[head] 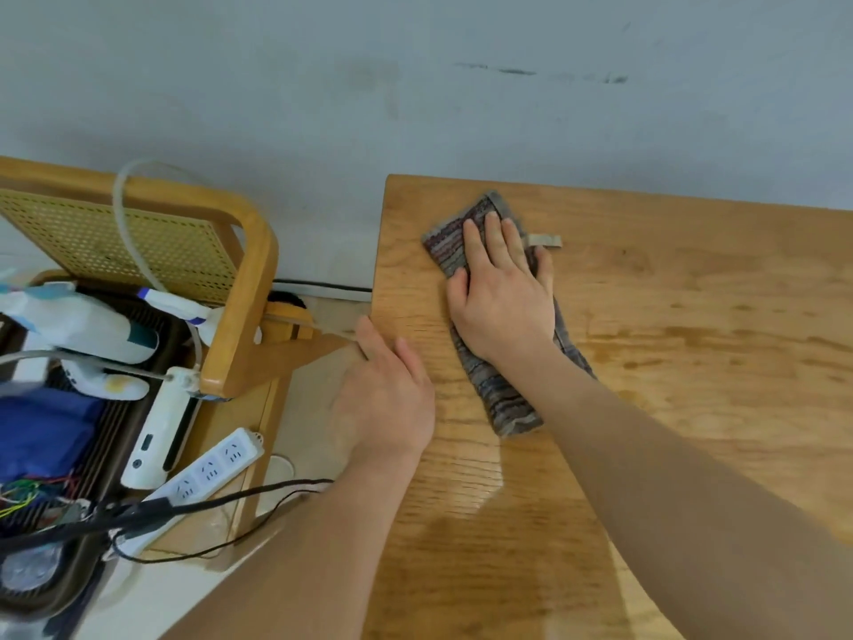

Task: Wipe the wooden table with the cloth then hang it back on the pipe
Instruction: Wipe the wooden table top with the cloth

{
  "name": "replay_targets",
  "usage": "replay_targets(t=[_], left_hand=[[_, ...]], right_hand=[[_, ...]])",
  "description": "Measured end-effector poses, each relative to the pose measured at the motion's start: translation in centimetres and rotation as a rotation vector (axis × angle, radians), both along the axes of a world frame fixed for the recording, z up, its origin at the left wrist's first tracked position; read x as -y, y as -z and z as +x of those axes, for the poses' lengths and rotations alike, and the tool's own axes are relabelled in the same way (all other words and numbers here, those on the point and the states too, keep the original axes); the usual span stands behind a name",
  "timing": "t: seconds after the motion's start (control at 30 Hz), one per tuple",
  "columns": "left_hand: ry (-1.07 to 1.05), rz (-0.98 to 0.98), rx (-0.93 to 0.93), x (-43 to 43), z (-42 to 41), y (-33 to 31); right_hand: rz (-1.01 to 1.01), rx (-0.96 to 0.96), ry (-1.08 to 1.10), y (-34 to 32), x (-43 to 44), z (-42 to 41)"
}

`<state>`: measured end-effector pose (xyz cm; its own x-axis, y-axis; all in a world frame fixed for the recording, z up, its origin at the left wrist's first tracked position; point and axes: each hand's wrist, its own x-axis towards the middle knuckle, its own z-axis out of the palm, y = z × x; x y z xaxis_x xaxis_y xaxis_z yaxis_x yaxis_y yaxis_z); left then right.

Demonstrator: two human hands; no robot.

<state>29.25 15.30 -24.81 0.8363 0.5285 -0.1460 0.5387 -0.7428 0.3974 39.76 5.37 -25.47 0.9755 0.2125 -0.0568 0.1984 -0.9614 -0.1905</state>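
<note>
Your left hand: flat at bench left edge; your right hand: spread, pressing cloth. Overshoot that edge and it likely drops.

The tabletop fills the right side of the view, and the wall stands behind its far edge. The cloth lies on the tabletop near the far left corner, stretching from there towards the near side. The right hand lies flat on the cloth's far half, its fingers pointing at the wall. A loop sticks out of the cloth just right of those fingers. The left hand rests on the tabletop's left edge, left of the cloth and apart from it. A chair stands left of the tabletop with its backrest towards the wall. A power strip lies on the chair's right part, and a cable crosses the strip's near end.
</note>
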Motion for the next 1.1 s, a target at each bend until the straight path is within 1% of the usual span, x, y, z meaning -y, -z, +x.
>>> replay_targets(t=[0.1,0.23,0.27,0.37,0.43,0.5,0.57,0.7,0.83,0.9,1.0,1.07,1.1], left_hand=[[0.01,0.008,-0.005,0.0,-0.1,-0.2],[0.002,-0.015,-0.003,0.1,-0.2,-0.1],[-0.003,-0.013,-0.011,0.0,-0.2,0.0],[-0.005,-0.033,-0.02,-0.2,-0.4,0.0],[0.006,-0.035,-0.003,-0.1,-0.5,0.0],[0.004,-0.015,-0.002,-0.1,-0.1,0.0],[-0.006,0.003,-0.018,-0.1,0.2,0.0],[0.001,0.007,-0.035,0.0,0.2,0.0],[-0.002,-0.007,-0.038,0.0,0.0,-0.1],[0.01,-0.014,-0.02,0.0,-0.3,-0.1],[0.006,-0.043,-0.009,-0.1,-0.4,-0.2],[0.005,-0.036,-0.004,-0.1,-0.4,0.0],[0.004,-0.024,0.002,-0.1,-0.4,0.0]], right_hand=[[-0.002,-0.019,-0.113,0.2,-2.3,2.4],[-0.018,-0.029,-0.108,0.3,-4.8,2.2],[-0.012,-0.03,-0.15,0.4,-5.0,1.1],[0.02,-0.029,-0.364,0.1,-3.5,-2.3],[-0.041,-0.048,-0.498,-0.3,-1.7,-2.0],[-0.133,-0.039,-0.561,-0.4,-0.8,0.0],[-0.154,-0.049,-0.48,-0.4,-1.6,2.1],[-0.051,-0.044,-0.286,0.3,-4.7,3.9],[-0.013,-0.015,-0.187,0.6,-5.5,4.1],[-0.001,-0.012,-0.208,0.5,-5.0,2.2],[-0.013,-0.02,-0.367,0.0,-1.7,-2.2],[-0.035,-0.054,-0.472,-0.3,0.8,-2.6],[-0.048,-0.057,-0.491,-0.3,1.5,-1.8]])
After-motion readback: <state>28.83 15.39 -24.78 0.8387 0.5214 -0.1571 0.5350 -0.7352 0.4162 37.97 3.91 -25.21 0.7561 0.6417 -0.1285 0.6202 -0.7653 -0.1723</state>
